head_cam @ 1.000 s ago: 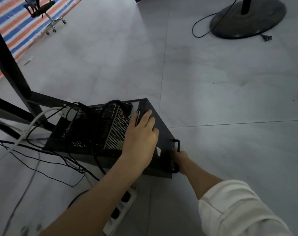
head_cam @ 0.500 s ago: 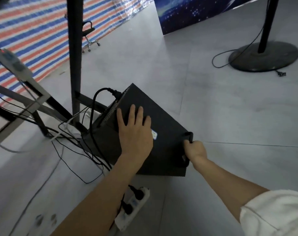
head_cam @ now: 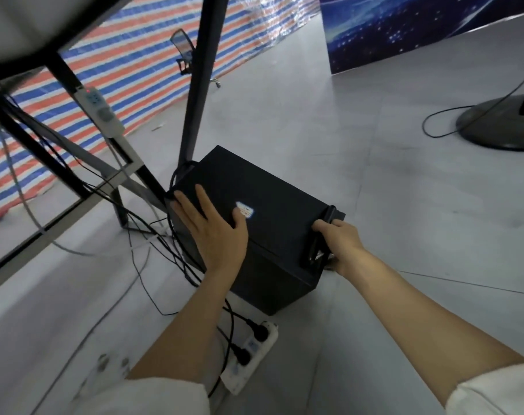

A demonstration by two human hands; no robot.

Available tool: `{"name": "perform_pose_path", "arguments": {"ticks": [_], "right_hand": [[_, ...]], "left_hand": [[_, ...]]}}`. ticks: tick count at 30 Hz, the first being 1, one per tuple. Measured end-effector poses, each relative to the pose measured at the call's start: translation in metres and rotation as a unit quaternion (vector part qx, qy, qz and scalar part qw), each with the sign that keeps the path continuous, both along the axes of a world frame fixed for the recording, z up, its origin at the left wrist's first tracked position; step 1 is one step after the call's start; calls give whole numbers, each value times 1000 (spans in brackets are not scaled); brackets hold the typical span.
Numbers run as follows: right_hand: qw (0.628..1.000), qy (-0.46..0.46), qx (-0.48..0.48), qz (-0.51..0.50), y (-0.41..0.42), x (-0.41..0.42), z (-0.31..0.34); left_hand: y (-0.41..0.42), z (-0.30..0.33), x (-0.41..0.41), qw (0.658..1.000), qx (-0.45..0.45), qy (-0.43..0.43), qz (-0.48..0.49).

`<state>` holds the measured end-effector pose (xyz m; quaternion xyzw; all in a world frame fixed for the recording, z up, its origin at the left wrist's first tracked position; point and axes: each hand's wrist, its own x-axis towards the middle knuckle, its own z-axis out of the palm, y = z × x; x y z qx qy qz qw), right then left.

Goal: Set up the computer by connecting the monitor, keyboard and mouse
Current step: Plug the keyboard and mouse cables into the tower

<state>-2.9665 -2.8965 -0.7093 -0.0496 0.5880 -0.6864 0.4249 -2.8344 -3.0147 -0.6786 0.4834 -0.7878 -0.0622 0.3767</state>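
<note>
A black computer case [head_cam: 281, 202] stands upright on the grey floor beside the desk's legs, with a small sticker [head_cam: 245, 210] on its top panel. My left hand [head_cam: 214, 227] lies flat on the top near the rear edge, fingers spread. My right hand [head_cam: 337, 239] is closed around the black carry handle [head_cam: 320, 241] at the front end of the case. Several black cables [head_cam: 177, 259] run from the hidden rear panel down to the floor. No monitor, keyboard or mouse is in view.
A white power strip [head_cam: 251, 354] with two black plugs lies on the floor in front of the case. Black desk legs [head_cam: 199, 79] and crossbars stand left, with another power strip [head_cam: 100, 113] hanging there. A fan's round base [head_cam: 500, 127] sits far right. An office chair [head_cam: 184, 52] stands by the striped tarpaulin.
The case has been turned upright, so its rear panel with ports and fan grille no longer shows. My left hand has shifted from the rear panel to the top. My right hand keeps the handle.
</note>
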Motion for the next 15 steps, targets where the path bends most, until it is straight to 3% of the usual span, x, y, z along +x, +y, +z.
{"name": "perform_pose_path", "arguments": {"ticks": [3, 6, 10, 15], "right_hand": [[999, 6, -29, 12, -19, 10, 7], [998, 47, -30, 11, -43, 20, 15], [995, 100, 2, -10, -77, 32, 22], [996, 88, 20, -1, -111, 42, 23]], "left_hand": [[8, -2, 0, 978, 150, 143, 12], [10, -3, -1, 943, 242, 227, 2], [-16, -17, 10, 921, 285, 264, -18], [-56, -32, 23, 898, 319, 301, -29]]}}
